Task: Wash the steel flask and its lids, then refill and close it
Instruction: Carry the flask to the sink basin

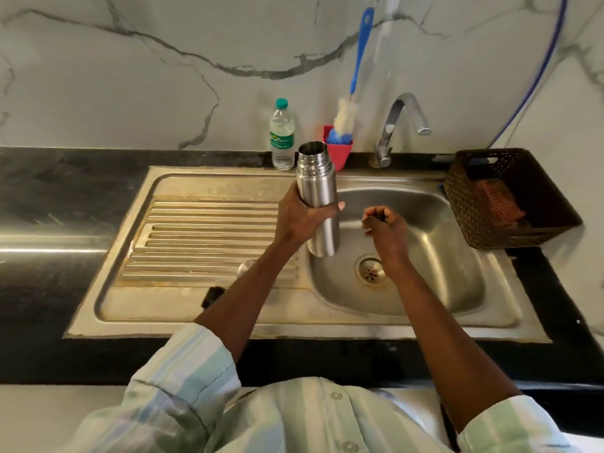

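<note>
The steel flask (318, 178) stands upright in the air with its mouth open and no lid on it, above the left rim of the sink basin (451, 273). My left hand (300, 220) grips its body from the left. My right hand (387, 227) hovers over the basin just right of the flask, fingers curled, with nothing visible in it. A black lid (212, 295) lies on the ribbed drainboard (196, 230), partly hidden by my left forearm. A small shiny cap (246, 267) sits on the drainboard near it.
The tap (402, 122) stands behind the basin, with no water running. A plastic water bottle (281, 138) and a red holder (341, 153) with a blue-handled bottle brush (346, 116) stand at the back wall. A dark woven basket (510, 197) sits right of the sink.
</note>
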Demonstrator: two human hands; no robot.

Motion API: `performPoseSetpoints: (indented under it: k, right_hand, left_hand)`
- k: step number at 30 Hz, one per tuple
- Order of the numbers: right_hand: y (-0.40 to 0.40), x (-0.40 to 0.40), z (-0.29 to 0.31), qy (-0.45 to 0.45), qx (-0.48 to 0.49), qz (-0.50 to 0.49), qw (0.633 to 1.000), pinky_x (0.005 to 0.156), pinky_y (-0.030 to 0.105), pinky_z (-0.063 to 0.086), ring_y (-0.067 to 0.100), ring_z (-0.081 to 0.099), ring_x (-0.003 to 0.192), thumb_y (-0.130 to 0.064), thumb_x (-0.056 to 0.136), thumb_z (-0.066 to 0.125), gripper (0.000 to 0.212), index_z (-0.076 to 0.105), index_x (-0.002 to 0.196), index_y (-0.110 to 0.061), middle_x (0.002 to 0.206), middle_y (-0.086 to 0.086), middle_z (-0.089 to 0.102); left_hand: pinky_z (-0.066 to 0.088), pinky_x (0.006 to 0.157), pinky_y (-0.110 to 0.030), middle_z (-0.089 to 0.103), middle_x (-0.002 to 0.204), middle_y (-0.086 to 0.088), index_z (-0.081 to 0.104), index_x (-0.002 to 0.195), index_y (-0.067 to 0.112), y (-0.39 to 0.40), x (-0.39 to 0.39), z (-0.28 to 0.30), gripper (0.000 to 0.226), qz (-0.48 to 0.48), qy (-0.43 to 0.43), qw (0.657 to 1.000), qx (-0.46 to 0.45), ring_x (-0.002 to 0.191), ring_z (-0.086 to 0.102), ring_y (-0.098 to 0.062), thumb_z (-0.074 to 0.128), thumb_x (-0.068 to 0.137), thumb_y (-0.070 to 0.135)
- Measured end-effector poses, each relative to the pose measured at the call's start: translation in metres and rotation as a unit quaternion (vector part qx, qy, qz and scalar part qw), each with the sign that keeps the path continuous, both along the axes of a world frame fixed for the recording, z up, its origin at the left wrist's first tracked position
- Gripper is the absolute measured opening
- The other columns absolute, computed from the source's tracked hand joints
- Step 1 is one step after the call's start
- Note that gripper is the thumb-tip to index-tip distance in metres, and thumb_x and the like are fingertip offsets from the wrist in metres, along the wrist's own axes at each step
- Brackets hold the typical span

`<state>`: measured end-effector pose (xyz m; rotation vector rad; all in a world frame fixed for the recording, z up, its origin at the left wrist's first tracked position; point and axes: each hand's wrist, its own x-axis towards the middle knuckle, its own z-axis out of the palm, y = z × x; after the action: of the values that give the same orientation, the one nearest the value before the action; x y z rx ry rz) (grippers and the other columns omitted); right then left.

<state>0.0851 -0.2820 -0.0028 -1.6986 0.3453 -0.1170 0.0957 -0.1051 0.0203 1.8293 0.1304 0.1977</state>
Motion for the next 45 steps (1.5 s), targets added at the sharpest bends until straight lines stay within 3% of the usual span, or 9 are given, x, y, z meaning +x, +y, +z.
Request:
performPoseSetpoints:
  k: [8,12,21,30,34,36,41,43,45]
  right_hand:
    - [-0.109,0.010,-0.029,0.099,-0.038,0.066,0.992,0.069,0.034,0.049,0.020,0.061,0.073,-0.007,0.084,0.062,0.006,0.067,0.087,-0.006,0.077,0.007,0.067]
    - [-0.151,0.010,-0.045,0.127,-0.041,0.078,0.988,0.065,0.030,0.049,0.015,0.063,0.070,-0.009,0.086,0.064,0.002,0.066,0.087,-0.009,0.080,0.005,0.067]
    - [-0.184,0.032,-0.068,0.160,-0.044,0.096,0.982,0.060,0.029,0.046,0.015,0.061,0.066,-0.008,0.085,0.064,0.013,0.060,0.075,-0.014,0.074,0.006,0.064]
    - [-0.182,0.056,-0.089,0.193,-0.045,0.104,0.975,0.066,0.033,0.048,0.019,0.062,0.070,-0.009,0.084,0.063,0.008,0.061,0.077,-0.013,0.070,0.006,0.065]
    - [-0.175,0.060,-0.096,0.203,-0.050,0.115,0.971,0.065,0.033,0.048,0.019,0.063,0.069,-0.009,0.084,0.062,0.005,0.062,0.079,-0.011,0.072,0.007,0.065]
    - [-0.172,0.062,-0.098,0.206,-0.050,0.119,0.970,0.064,0.032,0.048,0.018,0.062,0.068,-0.008,0.083,0.062,0.004,0.063,0.079,-0.010,0.072,0.008,0.065]
    - [-0.165,0.060,-0.101,0.222,-0.060,0.141,0.963,0.064,0.031,0.049,0.016,0.063,0.066,-0.009,0.084,0.062,0.003,0.064,0.085,-0.008,0.077,0.008,0.067]
    - [-0.163,0.059,-0.102,0.230,-0.061,0.144,0.961,0.063,0.029,0.049,0.016,0.063,0.066,-0.008,0.084,0.062,0.002,0.064,0.084,-0.009,0.077,0.008,0.067]
    - [-0.162,0.058,-0.102,0.239,-0.061,0.150,0.957,0.061,0.028,0.048,0.017,0.063,0.066,-0.007,0.084,0.062,0.003,0.063,0.083,-0.009,0.077,0.008,0.067]
  left_hand:
    - [0.058,0.076,-0.027,0.072,0.100,0.006,0.064,0.109,0.020,-0.120,-0.004,-0.047,0.060,0.024,0.106,0.993,-0.042,0.086,0.069,-0.006,0.091,0.061,0.044]
    - [0.058,0.079,-0.031,0.071,0.100,0.000,0.062,0.108,0.023,-0.153,0.001,-0.066,0.050,0.060,0.164,0.983,-0.062,0.083,0.067,-0.008,0.088,0.068,0.038]
    - [0.062,0.079,-0.040,0.067,0.109,-0.010,0.054,0.128,0.007,-0.160,0.020,-0.101,0.089,0.081,0.318,0.944,-0.016,0.086,0.068,-0.022,0.084,0.061,0.056]
    - [0.056,0.066,-0.035,0.065,0.103,-0.013,0.050,0.121,0.009,-0.152,0.036,-0.115,0.070,0.011,0.445,0.892,-0.073,0.088,0.068,-0.028,0.083,0.072,0.048]
    - [0.058,0.070,-0.037,0.069,0.111,-0.017,0.053,0.128,0.009,-0.143,0.040,-0.125,0.087,-0.016,0.463,0.877,-0.131,0.091,0.070,-0.031,0.081,0.061,0.057]
    - [0.058,0.065,-0.035,0.069,0.107,-0.018,0.053,0.128,0.008,-0.138,0.040,-0.122,0.078,-0.023,0.471,0.867,-0.161,0.082,0.070,-0.030,0.078,0.070,0.055]
    - [0.059,0.055,-0.029,0.068,0.079,-0.010,0.068,0.094,0.007,-0.130,0.038,-0.102,0.037,-0.012,0.467,0.851,-0.239,0.065,0.067,-0.023,0.061,0.093,0.043]
    - [0.057,0.055,-0.027,0.067,0.065,-0.008,0.072,0.070,0.006,-0.124,0.040,-0.098,0.053,0.003,0.475,0.823,-0.312,0.055,0.067,-0.020,0.050,0.097,0.046]
    - [0.055,0.067,-0.031,0.068,0.065,-0.008,0.073,0.067,0.006,-0.120,0.040,-0.094,0.056,0.018,0.468,0.813,-0.347,0.057,0.067,-0.020,0.048,0.098,0.044]
